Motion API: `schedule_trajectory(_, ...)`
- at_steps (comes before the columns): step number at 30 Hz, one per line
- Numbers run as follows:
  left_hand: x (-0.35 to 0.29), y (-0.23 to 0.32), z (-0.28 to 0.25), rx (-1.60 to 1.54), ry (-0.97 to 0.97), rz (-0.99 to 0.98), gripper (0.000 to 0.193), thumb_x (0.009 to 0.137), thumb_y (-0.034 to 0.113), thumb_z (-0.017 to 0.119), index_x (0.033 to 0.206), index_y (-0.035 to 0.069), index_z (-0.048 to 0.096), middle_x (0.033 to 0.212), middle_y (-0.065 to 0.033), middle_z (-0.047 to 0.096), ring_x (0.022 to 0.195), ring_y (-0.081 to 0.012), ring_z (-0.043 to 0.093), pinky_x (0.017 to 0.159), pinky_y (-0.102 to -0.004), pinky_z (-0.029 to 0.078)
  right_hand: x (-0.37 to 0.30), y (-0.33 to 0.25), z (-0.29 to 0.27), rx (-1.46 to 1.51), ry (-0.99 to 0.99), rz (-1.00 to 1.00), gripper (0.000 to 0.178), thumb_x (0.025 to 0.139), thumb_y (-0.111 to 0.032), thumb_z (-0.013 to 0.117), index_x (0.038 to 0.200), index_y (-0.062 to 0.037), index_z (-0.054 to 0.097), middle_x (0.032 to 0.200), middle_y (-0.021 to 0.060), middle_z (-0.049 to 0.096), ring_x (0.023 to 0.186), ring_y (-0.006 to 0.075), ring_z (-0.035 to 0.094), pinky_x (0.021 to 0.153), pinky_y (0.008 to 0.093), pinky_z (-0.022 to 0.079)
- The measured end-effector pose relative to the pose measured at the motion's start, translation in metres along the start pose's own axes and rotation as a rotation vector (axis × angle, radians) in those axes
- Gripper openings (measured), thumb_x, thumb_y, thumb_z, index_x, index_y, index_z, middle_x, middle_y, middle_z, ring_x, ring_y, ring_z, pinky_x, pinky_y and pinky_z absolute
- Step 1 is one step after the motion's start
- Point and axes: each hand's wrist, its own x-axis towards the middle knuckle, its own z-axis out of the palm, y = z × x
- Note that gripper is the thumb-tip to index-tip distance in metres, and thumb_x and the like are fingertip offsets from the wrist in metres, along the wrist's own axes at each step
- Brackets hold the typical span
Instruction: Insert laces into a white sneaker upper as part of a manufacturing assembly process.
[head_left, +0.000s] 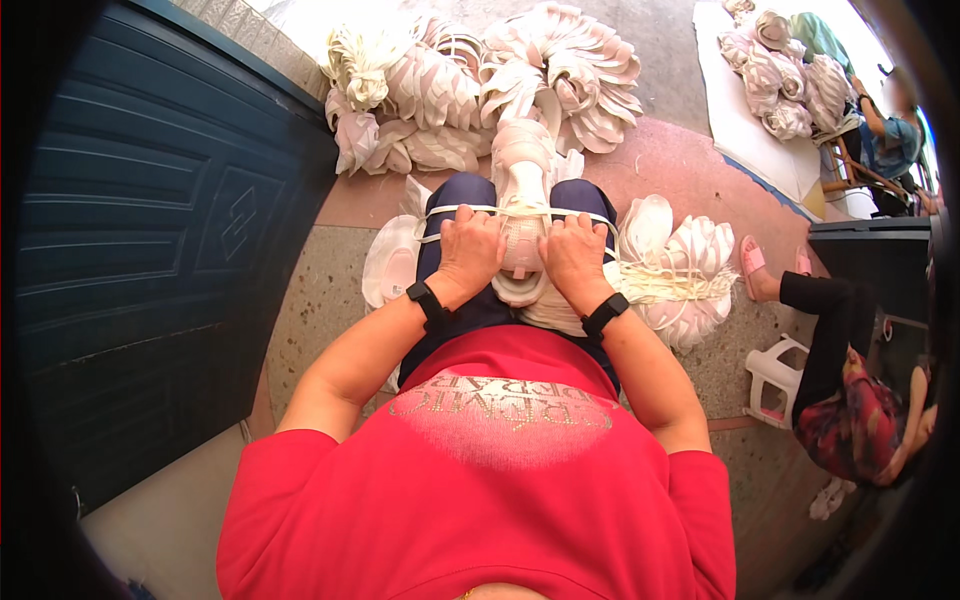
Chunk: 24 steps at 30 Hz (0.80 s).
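A pale pink and white shoe upper [523, 165] lies lengthwise between my knees, its near end close to my lap. Across it, a cream shoelace [523, 211] runs out over both thighs, with loops hanging at the sides. My left hand [468, 252] is closed on the lace at the upper's left edge, fingers curled. On the opposite edge, my right hand [577, 258] grips the lace in the same way. The fingertips are partly hidden. Beside my left thigh are more pale pieces [395, 262], one with a pink inside.
Bundled shoe uppers [560, 75] are heaped ahead on the floor. A tied bundle [680, 265] lies by my right leg. To the left stands a dark blue panelled door [150, 200]. At right, a person [860, 400] sits near a white stool [775, 380]; another person [890, 140] is farther back.
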Motion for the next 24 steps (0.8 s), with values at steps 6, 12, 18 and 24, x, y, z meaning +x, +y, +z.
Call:
schedule_trajectory(6, 0.014, -0.007, -0.003, -0.182, -0.107, -0.013, 0.017, 0.072, 0.02, 0.06, 0.079, 0.005, 0.063, 0.079, -0.0086, 0.06, 0.082, -0.0262, 0.051, 0.069, -0.0369, 0.043, 0.0, 0.015, 0.02, 0.302, -0.034, 0.082, 0.019, 0.077, -0.012, 0.048, 0.089, 0.0002, 0.058, 0.084, 0.015, 0.056, 0.085, 0.0309, 0.051, 0.072, 0.042, 0.042)
schedule_trajectory(12, 0.065, 0.004, 0.003, -0.208, -0.226, 0.157, 0.017, 0.072, 0.02, 0.061, 0.078, 0.004, 0.063, 0.08, -0.0126, 0.06, 0.082, -0.0301, 0.054, 0.073, -0.0379, 0.044, -0.003, 0.017, 0.029, 0.517, 0.102, 0.087, 0.018, 0.078, -0.012, 0.049, 0.089, -0.0017, 0.06, 0.081, 0.0139, 0.056, 0.081, 0.0305, 0.052, 0.071, 0.0405, 0.042)
schedule_trajectory(18, 0.074, 0.002, 0.024, -0.233, -0.312, 0.156, 0.014, 0.07, 0.015, 0.06, 0.074, 0.002, 0.059, 0.071, -0.0128, 0.059, 0.079, -0.0264, 0.056, 0.067, -0.0371, 0.045, -0.004, 0.017, 0.026, 0.669, 0.181, 0.097, 0.018, 0.077, -0.011, 0.05, 0.089, -0.0007, 0.058, 0.083, 0.0138, 0.057, 0.081, 0.0301, 0.051, 0.071, 0.0406, 0.041)
schedule_trajectory(24, 0.092, -0.006, 0.005, -0.979, -0.496, -0.25, 0.018, 0.072, 0.007, 0.061, 0.085, 0.0, 0.051, 0.066, -0.0054, 0.056, 0.064, -0.0118, 0.054, 0.06, -0.0241, 0.043, 0.005, 0.009, 0.003, 0.036, -0.038, -0.171, 0.013, 0.069, -0.011, 0.054, 0.082, -0.0089, 0.059, 0.082, 0.0073, 0.057, 0.08, 0.0197, 0.051, 0.064, 0.0335, 0.037)
